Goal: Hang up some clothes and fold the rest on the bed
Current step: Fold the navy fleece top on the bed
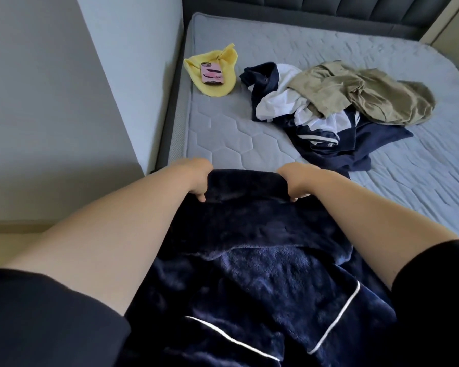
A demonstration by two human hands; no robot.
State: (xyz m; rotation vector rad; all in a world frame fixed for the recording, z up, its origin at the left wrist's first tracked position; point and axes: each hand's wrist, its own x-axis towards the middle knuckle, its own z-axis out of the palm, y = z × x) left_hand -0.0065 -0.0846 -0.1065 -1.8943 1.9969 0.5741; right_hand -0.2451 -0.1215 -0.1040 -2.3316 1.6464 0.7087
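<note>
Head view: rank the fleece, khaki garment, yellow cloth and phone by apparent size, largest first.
1. fleece, though nearness to the camera enlarges it
2. khaki garment
3. yellow cloth
4. phone, lying on the cloth

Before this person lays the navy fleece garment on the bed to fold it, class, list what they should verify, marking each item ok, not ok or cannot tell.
1. Left hand grips the top edge of the dark navy fleece garment with white piping: ok.
2. Right hand grips the same edge: ok.
3. Bare grey quilted mattress ahead of the hands: ok.
4. Pink phone on the yellow cloth lies away from that patch: ok.
5. Crumpled heap of navy, white and olive clothes clear of the garment: cannot tell.
6. Garment's lower hem untangled: cannot tell, out of frame.
</note>
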